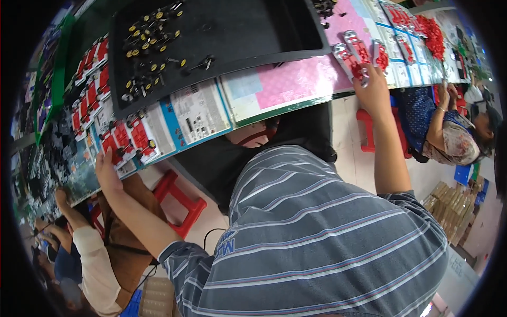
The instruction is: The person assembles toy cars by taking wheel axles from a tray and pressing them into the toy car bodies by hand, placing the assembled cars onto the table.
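At the left edge of the bench, my left hand (108, 171) is closed with its fingertips at the near end of a red toy car chassis (117, 141). Beside it lies another red chassis (140, 136) with black and yellow wheels. Off to the right, my right hand (374, 91) closes over the near end of a red and silver toy car base (347, 61); the palm hides part of the grip. Two similar bases, one a red toy car base (357, 47) and one a smaller-looking red base (380, 55), lie close to those fingers.
A large black tray (248, 31) holds many wheel axles (153, 37). More red chassis (90, 103) stand in rows at the left. A red pile (430, 37) lies far right. Co-workers sit on both sides, one with a cream sleeve (95, 264). A red stool (179, 203) stands below the bench.
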Available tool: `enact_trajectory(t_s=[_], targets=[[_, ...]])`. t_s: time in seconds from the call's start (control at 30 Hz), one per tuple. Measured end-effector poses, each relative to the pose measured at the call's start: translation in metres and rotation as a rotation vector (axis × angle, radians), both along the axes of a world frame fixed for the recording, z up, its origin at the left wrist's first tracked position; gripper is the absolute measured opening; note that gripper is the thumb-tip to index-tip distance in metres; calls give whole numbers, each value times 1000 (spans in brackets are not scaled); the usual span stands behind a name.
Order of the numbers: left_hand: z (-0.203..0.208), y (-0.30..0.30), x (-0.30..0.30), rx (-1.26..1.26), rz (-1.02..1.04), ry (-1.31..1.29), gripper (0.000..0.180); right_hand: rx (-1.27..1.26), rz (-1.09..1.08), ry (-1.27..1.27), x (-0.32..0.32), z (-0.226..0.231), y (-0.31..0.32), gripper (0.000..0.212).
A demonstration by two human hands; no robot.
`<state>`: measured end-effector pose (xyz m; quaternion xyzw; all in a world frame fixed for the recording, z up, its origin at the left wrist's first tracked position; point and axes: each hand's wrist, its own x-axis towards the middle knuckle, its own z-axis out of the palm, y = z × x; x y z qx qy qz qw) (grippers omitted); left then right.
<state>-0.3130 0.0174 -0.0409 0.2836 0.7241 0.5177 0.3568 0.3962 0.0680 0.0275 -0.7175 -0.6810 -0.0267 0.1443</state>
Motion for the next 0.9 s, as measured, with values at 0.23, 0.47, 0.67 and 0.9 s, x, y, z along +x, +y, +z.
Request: enact_trajectory(t_s=[0.23,0.47,0.67,0.9], targets=[[33,-4,39,-182,43,473,57,-79,-95,202,10,-7,4,43],[66,-28,122,141,323,757,41,-105,-147,742,31,-15,10,37],[50,-46,215,359,63,640,20,157,70,195,-1,-28,7,32],[49,-42,273,422,-196,531,11,107,0,253,-15,-21,0,35]])
